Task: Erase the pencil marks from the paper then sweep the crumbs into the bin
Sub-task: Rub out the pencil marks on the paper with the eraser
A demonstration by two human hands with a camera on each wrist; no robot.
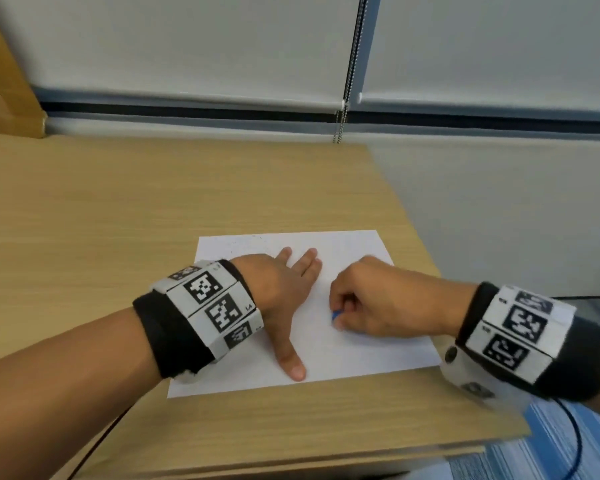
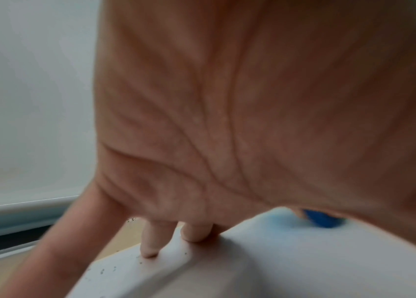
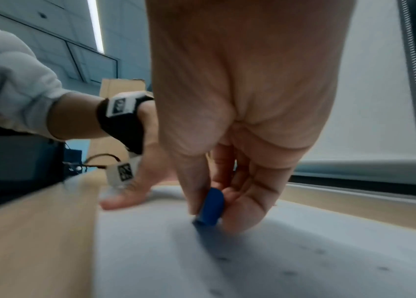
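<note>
A white sheet of paper (image 1: pixel 354 355) lies on the wooden desk (image 1: pixel 118 209) near its right front corner. My left hand (image 1: pixel 284 289) lies flat on the sheet's left half, fingers straight and thumb spread toward me. My right hand (image 1: pixel 371 299) pinches a small blue eraser (image 1: pixel 336 315) between thumb and fingertips, its tip down on the paper's middle. In the right wrist view the blue eraser (image 3: pixel 210 207) touches the paper (image 3: pixel 278 262). Dark crumbs (image 2: pixel 102 271) speckle the paper (image 2: pixel 278 262) near my left fingers (image 2: pixel 150 240). The blue eraser (image 2: pixel 323 219) shows beyond the palm.
The desk's right edge (image 1: pixel 416 216) runs close beside the paper, with grey wall and blue carpet (image 1: pixel 551 445) beyond. A cardboard sheet (image 1: pixel 4 84) leans at the back left. Window blinds with a bead chain (image 1: pixel 347 81) hang behind the desk. No bin is in view.
</note>
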